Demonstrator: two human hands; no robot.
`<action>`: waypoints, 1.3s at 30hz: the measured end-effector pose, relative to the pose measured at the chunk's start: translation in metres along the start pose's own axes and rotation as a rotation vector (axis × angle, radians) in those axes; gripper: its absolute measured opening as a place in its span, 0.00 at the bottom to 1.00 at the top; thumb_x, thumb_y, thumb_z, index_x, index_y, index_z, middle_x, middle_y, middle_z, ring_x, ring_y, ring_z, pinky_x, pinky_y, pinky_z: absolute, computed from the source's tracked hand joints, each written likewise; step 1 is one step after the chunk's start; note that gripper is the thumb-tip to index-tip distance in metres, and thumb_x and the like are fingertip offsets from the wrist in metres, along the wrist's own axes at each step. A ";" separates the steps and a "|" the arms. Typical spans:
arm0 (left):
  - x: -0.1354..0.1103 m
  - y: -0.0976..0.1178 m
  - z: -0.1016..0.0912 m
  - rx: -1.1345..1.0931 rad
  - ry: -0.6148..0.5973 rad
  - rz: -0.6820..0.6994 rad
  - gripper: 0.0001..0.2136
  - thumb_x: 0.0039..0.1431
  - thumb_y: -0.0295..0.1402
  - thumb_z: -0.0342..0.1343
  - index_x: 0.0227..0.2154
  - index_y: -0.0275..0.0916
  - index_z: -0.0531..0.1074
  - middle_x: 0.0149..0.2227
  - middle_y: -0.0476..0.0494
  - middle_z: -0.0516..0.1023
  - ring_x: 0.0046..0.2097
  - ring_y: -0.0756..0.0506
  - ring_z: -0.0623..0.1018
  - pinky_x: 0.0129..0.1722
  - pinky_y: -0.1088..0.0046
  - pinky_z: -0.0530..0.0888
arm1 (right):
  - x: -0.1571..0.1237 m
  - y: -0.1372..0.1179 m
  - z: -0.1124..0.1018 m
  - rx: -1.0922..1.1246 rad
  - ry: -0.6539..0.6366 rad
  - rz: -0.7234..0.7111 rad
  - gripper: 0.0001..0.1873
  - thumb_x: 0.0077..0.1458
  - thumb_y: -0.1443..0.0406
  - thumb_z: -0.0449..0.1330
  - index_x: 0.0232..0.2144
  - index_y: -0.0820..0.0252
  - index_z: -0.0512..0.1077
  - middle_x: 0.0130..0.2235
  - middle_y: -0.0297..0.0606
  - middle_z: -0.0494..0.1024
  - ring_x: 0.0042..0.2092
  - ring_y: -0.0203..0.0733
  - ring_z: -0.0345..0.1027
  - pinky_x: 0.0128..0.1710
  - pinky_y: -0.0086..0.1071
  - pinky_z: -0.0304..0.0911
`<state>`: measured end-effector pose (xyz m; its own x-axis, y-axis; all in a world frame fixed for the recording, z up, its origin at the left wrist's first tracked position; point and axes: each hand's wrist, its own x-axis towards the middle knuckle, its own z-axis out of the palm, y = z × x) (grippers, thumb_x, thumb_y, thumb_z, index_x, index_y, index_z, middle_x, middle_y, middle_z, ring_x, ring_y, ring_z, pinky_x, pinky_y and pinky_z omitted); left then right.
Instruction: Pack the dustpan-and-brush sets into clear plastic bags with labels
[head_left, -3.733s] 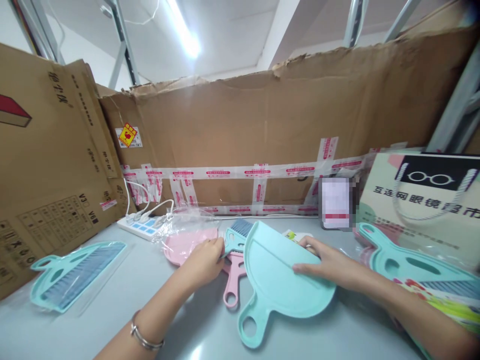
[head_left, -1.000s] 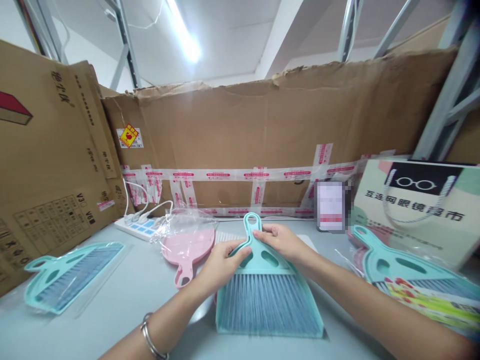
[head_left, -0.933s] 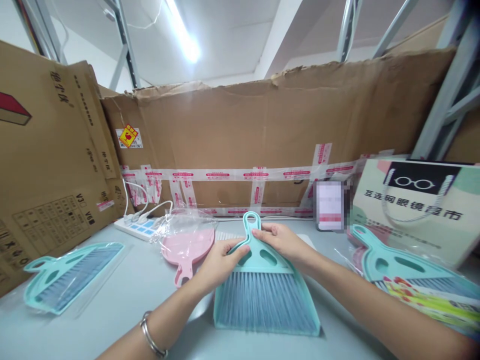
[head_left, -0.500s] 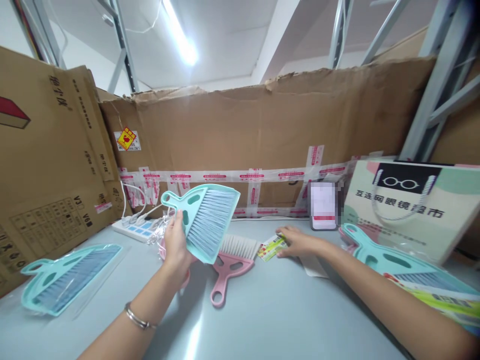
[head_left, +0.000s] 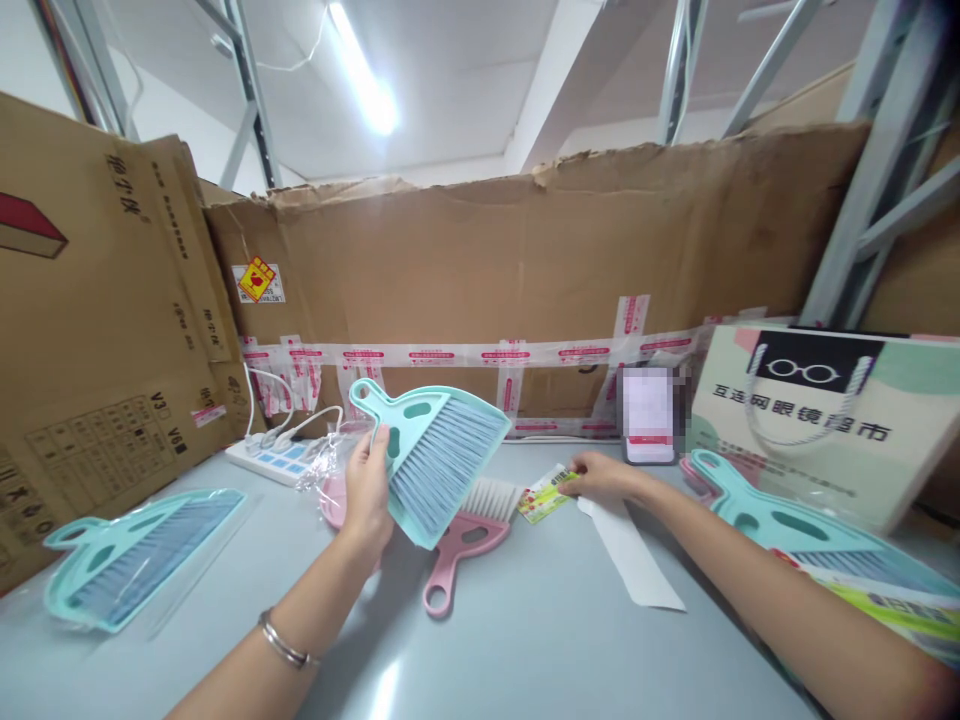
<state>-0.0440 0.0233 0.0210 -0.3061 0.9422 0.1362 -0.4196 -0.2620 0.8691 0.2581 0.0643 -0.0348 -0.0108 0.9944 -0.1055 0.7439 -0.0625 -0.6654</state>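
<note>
My left hand is closed round a teal brush-and-dustpan set, held tilted above the table with the grey bristles facing me. Under it lie a pink brush and a pink dustpan on the grey table. My right hand reaches forward, its fingers pinching a small green and yellow printed card. A white paper strip lies just below that hand.
A bagged teal set lies at the left, another teal set in plastic at the right before a paper bag with a glasses print. A power strip and cardboard walls stand behind.
My left hand lifted the teal set off the table and shifted it slightly right. My right hand left the set, reached to the printed card, and the white strip came into view.
</note>
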 end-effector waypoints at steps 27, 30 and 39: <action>-0.033 -0.017 0.020 -0.139 -0.141 -0.591 0.11 0.60 0.33 0.47 0.38 0.29 0.69 0.34 0.39 0.77 0.32 0.48 0.77 0.33 0.72 0.76 | -0.065 -0.097 0.072 0.968 0.158 -0.042 0.11 0.39 0.58 0.59 0.21 0.59 0.66 0.20 0.34 0.71 0.24 0.38 0.63 0.23 0.30 0.57; -0.029 -0.020 0.018 -0.147 -0.135 -0.600 0.12 0.61 0.32 0.46 0.38 0.29 0.69 0.35 0.38 0.77 0.33 0.47 0.77 0.33 0.71 0.77 | -0.056 -0.090 0.063 0.789 0.240 -0.170 0.07 0.37 0.63 0.59 0.23 0.58 0.66 0.23 0.33 0.72 0.28 0.40 0.65 0.28 0.31 0.59; -0.031 -0.021 0.019 -0.108 -0.139 -0.613 0.11 0.60 0.32 0.46 0.38 0.30 0.70 0.32 0.40 0.77 0.31 0.48 0.77 0.31 0.73 0.77 | -0.059 -0.073 0.047 -0.251 0.527 -0.651 0.23 0.41 0.79 0.49 0.39 0.58 0.66 0.40 0.41 0.75 0.44 0.46 0.66 0.45 0.43 0.55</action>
<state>-0.0094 0.0034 0.0070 0.1275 0.9442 -0.3035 -0.5692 0.3203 0.7572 0.1733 0.0058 -0.0147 -0.2203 0.7398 0.6357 0.8230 0.4908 -0.2859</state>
